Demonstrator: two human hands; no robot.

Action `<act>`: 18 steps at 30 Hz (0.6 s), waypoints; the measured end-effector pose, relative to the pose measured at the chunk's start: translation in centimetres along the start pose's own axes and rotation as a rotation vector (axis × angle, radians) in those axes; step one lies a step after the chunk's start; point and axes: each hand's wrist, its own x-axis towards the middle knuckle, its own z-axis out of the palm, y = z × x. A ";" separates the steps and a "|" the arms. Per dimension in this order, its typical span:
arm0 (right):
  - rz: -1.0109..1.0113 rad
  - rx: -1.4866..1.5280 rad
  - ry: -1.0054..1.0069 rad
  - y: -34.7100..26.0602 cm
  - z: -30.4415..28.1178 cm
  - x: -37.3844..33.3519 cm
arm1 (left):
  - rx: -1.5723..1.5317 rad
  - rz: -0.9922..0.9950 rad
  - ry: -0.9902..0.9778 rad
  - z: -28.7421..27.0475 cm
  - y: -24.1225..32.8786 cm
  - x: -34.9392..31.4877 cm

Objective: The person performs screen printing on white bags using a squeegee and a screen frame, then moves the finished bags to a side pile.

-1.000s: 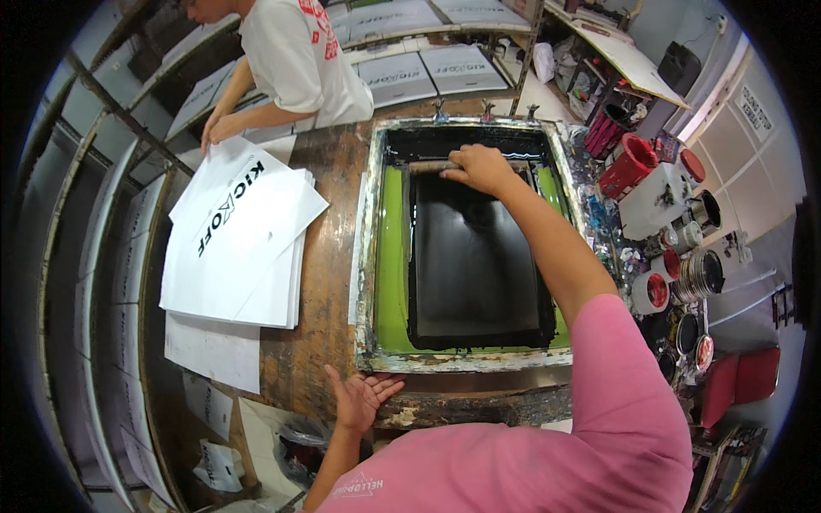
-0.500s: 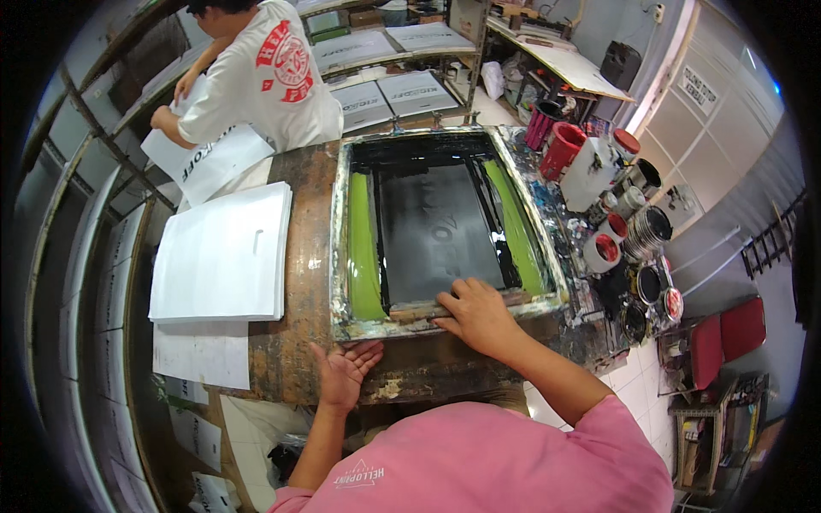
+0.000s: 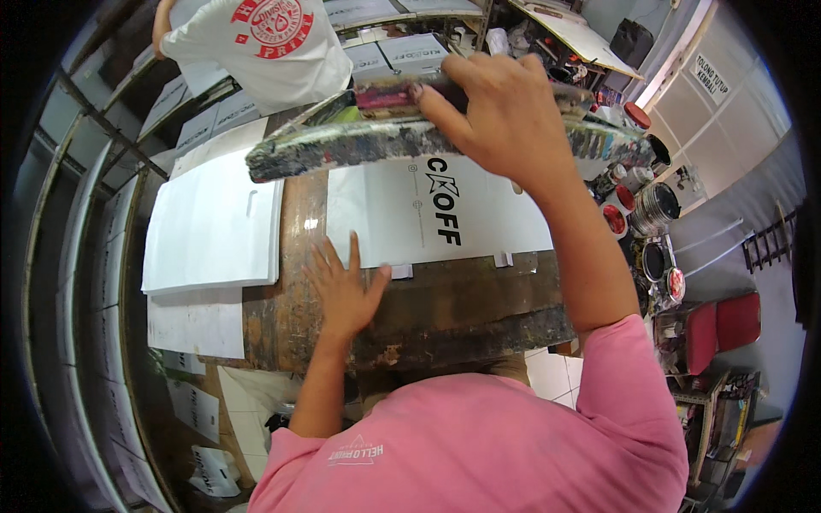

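Observation:
The near edge of a paint-crusted screen printing frame (image 3: 342, 147) is raised off the table, tilted up. My right hand (image 3: 505, 115) is closed at that edge, gripping a wooden squeegee (image 3: 385, 96) lying along it; the fingers' undersides are hidden. Beneath the frame a flat white bag (image 3: 376, 214) with black print lies on the table, its far part covered by the frame. My left hand (image 3: 346, 286), open with fingers spread, hovers or rests by the bag's near left corner; contact is unclear. Small pale tabs (image 3: 503, 259) sit along the bag's near edge.
A stack of white bags (image 3: 209, 227) lies to the left on the stained wooden table (image 3: 445, 299). Ink cans (image 3: 654, 222) crowd the right side. Beyond the table stands a person in a white shirt (image 3: 274, 51), near racks holding printed bags (image 3: 415, 53).
The frame's near edge has come up with my right hand, uncovering the printed bag. My left hand has turned over and moved forward with fingers spread. The other person has turned farther away.

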 end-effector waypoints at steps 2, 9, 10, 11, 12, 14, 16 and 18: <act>-0.015 -0.012 0.022 0.9 -0.1 1.5 | 0.060 -0.016 -0.053 2.1 0.2 -0.9; 0.170 0.100 -0.195 -0.1 -3.0 6.0 | 0.117 -0.074 -0.200 2.7 1.4 -1.1; 0.185 0.114 -0.202 0.1 -2.9 6.2 | 0.082 -0.071 -0.189 2.6 1.4 -0.9; 0.191 0.133 -0.203 1.0 -2.0 6.5 | 0.048 -0.070 -0.177 2.6 1.5 -0.9; 0.200 0.146 -0.201 1.2 -1.6 7.0 | 0.013 -0.062 -0.164 2.4 1.8 -0.6; 0.270 0.191 -0.286 1.0 -2.0 7.5 | -0.080 0.011 -0.003 1.8 2.1 0.1; 0.345 0.125 -0.438 0.5 -3.9 9.1 | -0.242 0.056 0.118 0.1 3.8 1.9; 0.308 0.088 -0.489 1.4 -3.7 9.8 | -0.454 0.027 0.200 -2.7 5.8 5.2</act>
